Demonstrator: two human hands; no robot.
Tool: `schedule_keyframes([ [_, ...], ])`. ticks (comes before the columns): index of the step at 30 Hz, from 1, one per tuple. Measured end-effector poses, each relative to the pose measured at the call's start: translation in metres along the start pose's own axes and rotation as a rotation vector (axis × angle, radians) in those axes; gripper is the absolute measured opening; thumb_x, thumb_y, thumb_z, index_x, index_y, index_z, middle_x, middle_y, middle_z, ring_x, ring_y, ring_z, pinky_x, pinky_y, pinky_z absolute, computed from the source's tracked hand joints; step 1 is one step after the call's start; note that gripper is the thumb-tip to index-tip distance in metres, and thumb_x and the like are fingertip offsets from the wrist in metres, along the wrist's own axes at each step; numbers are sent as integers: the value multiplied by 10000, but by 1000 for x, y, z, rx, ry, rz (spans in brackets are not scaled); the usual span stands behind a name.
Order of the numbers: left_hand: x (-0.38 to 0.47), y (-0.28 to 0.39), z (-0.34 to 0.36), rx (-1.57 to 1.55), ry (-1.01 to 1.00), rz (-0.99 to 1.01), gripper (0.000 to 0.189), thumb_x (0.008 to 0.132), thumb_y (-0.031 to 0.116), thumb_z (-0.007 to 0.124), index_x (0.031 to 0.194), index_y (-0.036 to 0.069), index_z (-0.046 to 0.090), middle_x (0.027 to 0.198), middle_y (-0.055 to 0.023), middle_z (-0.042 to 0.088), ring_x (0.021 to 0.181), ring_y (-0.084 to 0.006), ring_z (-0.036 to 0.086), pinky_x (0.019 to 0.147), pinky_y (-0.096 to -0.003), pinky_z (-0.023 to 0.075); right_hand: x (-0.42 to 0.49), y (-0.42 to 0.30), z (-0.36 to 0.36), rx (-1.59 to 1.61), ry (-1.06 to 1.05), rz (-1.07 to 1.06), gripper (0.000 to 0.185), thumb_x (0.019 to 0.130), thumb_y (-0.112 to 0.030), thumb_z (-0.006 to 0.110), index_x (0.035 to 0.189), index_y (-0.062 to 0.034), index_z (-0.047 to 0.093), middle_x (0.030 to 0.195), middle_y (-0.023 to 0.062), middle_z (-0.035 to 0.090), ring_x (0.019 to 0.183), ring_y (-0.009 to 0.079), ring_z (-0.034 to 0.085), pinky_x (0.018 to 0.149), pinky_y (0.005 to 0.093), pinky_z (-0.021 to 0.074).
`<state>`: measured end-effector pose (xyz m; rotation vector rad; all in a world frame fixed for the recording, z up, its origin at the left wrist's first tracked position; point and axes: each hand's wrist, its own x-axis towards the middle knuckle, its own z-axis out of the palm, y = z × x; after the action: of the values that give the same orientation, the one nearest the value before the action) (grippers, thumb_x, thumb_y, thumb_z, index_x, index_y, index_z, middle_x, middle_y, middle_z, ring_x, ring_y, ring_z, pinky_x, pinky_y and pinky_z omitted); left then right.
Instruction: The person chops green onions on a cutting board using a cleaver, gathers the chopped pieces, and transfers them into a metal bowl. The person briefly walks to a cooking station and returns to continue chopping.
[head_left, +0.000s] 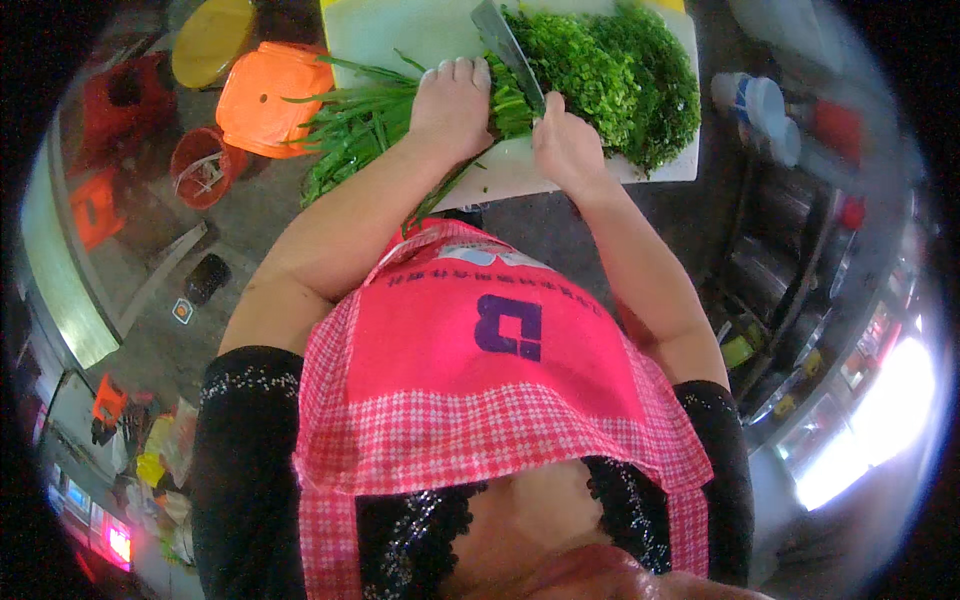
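My left hand (454, 105) presses down on a bunch of long green stalks (360, 112), which look like garlic chives or scallions. Their uncut ends fan out to the left, past the edge of a white cutting board (480, 180). In my right hand (568, 142) is the handle of a cleaver (510, 56), its broad blade angled up and left beside the cut end of the bunch. Just right of the blade lies a heap of chopped greens (592, 82), with darker, finer greens (664, 97) behind it at the board's right side.
An orange plastic stool (274, 101) stands left of the board, near a red basket (206, 169) and a yellow round object (214, 41). White buckets (761, 105) are on the right. My pink apron (480, 337) bears writing; a few stalks hang over the board's near edge.
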<state>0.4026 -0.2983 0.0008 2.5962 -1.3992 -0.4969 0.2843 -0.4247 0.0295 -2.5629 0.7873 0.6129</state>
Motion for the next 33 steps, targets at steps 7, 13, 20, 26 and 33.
schedule_keyframes([
  [7, -1, -4, 3, -73, 52, -2, 912, 603, 336, 865, 1318, -38, 441, 1207, -162, 540, 1138, -315, 536, 976, -396, 458, -54, 18, -36, 33, 35, -4, 298, 952, -239, 482, 1122, 0, 429, 796, 288, 656, 787, 486, 639, 737, 584, 483],
  [13, 2, -4, 5, -59, 11, 10, 834, 643, 324, 836, 1283, -62, 469, 1169, -166, 549, 1126, -310, 533, 967, -402, 450, -33, 22, -28, 39, -62, -48, 310, 933, -196, 479, 1139, 29, 427, 797, 296, 655, 820, 489, 645, 755, 578, 493],
  [20, -1, 0, -2, -24, 17, 6, 929, 612, 375, 864, 1318, -61, 444, 1217, -180, 535, 1158, -325, 522, 975, -427, 445, 6, 5, 15, 33, 63, -52, 343, 937, -213, 528, 1141, 41, 422, 774, 275, 652, 761, 478, 642, 687, 556, 504],
  [26, -17, 13, -11, 39, -118, -59, 1283, 572, 617, 842, 1527, 17, 230, 1515, -253, 338, 1411, -390, 338, 1130, -659, 212, 2, 25, 0, 47, 120, -54, 338, 951, -229, 521, 1174, 11, 441, 818, 242, 672, 811, 432, 665, 731, 540, 519],
  [33, -31, 18, -7, 165, -161, 24, 1246, 658, 529, 825, 1576, 97, 102, 1584, -250, 219, 1462, -390, 247, 1135, -670, 170, -9, 39, -13, 85, 171, -33, 342, 954, -222, 531, 1177, 23, 444, 800, 261, 664, 761, 453, 651, 696, 550, 511],
])
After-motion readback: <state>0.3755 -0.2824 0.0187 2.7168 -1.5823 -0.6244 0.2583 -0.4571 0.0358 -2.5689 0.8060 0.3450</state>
